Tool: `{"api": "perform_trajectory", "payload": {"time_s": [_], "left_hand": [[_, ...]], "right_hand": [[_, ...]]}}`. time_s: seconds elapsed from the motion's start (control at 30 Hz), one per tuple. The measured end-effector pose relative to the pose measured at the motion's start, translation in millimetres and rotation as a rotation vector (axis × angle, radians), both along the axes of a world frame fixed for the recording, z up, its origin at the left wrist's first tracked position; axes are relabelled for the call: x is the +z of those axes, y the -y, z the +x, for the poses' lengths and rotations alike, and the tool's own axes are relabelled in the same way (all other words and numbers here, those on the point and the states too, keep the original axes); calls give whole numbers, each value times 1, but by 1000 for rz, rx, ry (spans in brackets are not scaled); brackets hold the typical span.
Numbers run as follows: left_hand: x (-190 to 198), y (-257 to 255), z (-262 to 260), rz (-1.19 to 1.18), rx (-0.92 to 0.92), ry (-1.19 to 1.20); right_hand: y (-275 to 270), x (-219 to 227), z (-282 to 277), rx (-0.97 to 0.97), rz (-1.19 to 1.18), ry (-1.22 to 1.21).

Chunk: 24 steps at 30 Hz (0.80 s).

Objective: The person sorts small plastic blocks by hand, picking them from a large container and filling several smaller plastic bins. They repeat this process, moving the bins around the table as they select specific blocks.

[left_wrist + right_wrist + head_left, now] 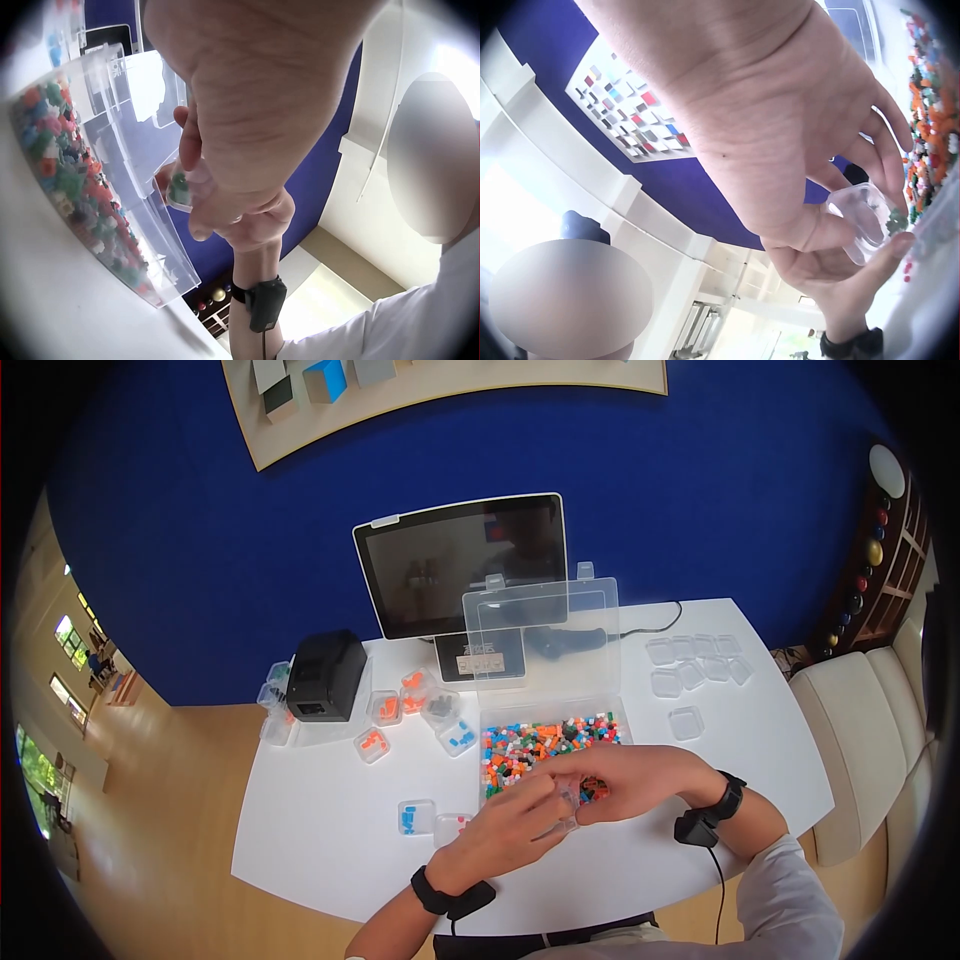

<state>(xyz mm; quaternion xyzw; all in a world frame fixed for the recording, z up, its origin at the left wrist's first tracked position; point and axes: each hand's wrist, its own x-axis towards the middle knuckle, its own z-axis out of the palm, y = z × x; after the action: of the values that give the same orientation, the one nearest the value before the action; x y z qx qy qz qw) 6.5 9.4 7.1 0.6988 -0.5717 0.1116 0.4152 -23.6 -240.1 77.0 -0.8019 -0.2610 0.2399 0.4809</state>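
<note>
Both hands meet over the near edge of a clear bin point(480, 720) full of small coloured pieces point(535, 745). A small clear box point(859, 217) with green pieces point(896, 220) in it is between them. My left hand point(510, 822) pinches the box from the left, its thumb and fingertips at the rim. My right hand point(640, 780) reaches over from the right, its fingers curled round the same box, as the right wrist view shows. In the left wrist view the box point(180, 187) is partly covered by fingers.
Small boxes with orange pieces point(373, 744) and blue pieces point(460, 736) stand left of the bin, two more nearer the front point(416, 818). Empty clear boxes point(686, 723) lie at right. Behind stand a monitor point(460, 560) and a black device point(327, 675).
</note>
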Motion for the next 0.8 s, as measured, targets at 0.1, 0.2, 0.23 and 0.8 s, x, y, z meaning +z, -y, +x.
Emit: {"api": "perform_trajectory", "payload": {"time_s": [0.1,0.2,0.23,0.8], "left_hand": [[-4,-3,4,3,25,6],[1,-8,9,-6,36,-115],[2,-10,11,-6,38,-117],[0,-9,21,60,119,8]], "right_hand": [[1,-1,-1,-32,-93,28],[5,-11,-2,-98,3,142],[5,-9,-2,-101,2,163],[16,6,3,-199,-192,80]]}}
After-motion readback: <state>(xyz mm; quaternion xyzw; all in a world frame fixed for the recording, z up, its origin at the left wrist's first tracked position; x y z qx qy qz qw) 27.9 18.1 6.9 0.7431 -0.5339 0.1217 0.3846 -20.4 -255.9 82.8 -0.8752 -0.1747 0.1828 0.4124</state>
